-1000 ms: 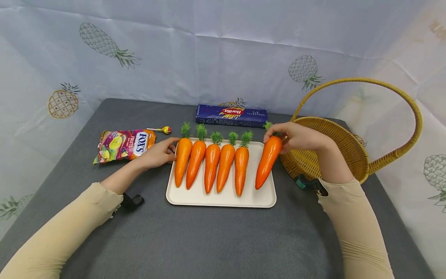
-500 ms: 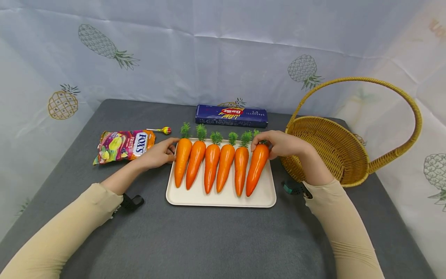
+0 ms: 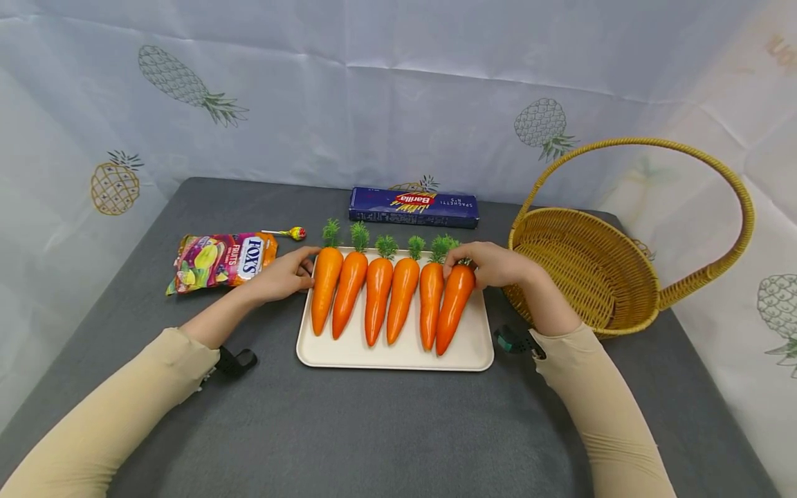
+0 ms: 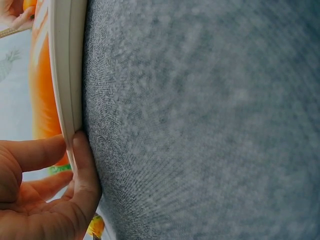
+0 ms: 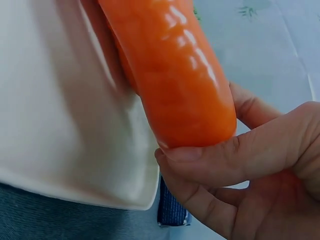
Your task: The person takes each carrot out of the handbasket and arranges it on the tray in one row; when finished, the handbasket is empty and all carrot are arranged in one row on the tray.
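Several orange carrots with green tufts lie side by side on a cream rectangular tray (image 3: 398,357). My right hand (image 3: 488,264) grips the thick top end of the rightmost carrot (image 3: 456,304), over the tray's right part, close beside its neighbour (image 3: 431,301). In the right wrist view the thumb and fingers pinch that carrot's (image 5: 175,85) rounded end. At the tray's upper left edge my left hand (image 3: 283,274) pinches the rim, near the leftmost carrot (image 3: 326,283). The left wrist view shows the tray rim (image 4: 67,75) between thumb and fingers.
A wicker basket (image 3: 650,304) with a tall handle stands right of the tray. Behind the tray lies a blue spaghetti box (image 3: 451,209). A candy bag (image 3: 218,259) and a lollipop (image 3: 297,233) lie on the left of the grey table (image 3: 386,436).
The right hand has moved left and slightly toward the front with its carrot, bringing it from the tray's right side to beside the other carrots. The left hand stays on the tray rim.
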Available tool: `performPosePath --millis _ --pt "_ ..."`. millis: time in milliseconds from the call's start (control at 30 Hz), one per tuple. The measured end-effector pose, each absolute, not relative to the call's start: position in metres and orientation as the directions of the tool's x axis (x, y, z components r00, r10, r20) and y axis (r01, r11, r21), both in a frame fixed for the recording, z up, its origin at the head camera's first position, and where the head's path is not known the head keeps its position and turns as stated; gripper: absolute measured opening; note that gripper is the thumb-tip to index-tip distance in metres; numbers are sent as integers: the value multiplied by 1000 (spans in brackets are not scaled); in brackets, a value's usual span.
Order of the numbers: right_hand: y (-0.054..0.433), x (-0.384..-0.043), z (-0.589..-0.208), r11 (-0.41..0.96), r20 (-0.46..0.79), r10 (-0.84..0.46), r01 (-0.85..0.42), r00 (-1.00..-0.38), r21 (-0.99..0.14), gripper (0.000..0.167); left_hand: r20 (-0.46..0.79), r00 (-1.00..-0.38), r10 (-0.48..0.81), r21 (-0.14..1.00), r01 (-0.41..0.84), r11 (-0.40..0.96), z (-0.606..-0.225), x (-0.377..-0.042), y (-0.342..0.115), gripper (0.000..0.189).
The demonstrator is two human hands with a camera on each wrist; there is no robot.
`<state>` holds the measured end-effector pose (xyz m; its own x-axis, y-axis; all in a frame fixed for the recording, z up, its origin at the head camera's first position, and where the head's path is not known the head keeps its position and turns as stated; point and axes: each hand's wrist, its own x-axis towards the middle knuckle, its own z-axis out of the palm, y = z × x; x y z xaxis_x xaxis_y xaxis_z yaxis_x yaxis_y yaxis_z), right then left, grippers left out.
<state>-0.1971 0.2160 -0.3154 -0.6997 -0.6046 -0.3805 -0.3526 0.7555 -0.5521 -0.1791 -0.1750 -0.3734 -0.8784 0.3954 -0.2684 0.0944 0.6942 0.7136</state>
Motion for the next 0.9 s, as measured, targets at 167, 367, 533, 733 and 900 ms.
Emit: performPosePath --millis 167,367,533,733,900 --pt "215 -197 -322 765 -388 -583 -321 -714 -558 53 -273 -879 390 710 90 699 -374 -179 -175 66" --pt "216 -200 -329 777 -388 -558 -297 -733 -555 56 -272 -880 389 709 90 699 -375 -178 -176 66" --pt "218 -200 -331 786 -390 -532 -267 -751 -557 54 -273 -880 387 707 89 701 -374 -178 -176 66" --pt "219 -201 -334 790 -389 -514 -245 -764 -562 54 -271 -880 390 708 92 700 -375 -179 -176 65" --pt "219 -202 -335 794 -391 -504 -234 -770 -562 52 -272 -878 394 713 91 695 -374 -179 -176 65"
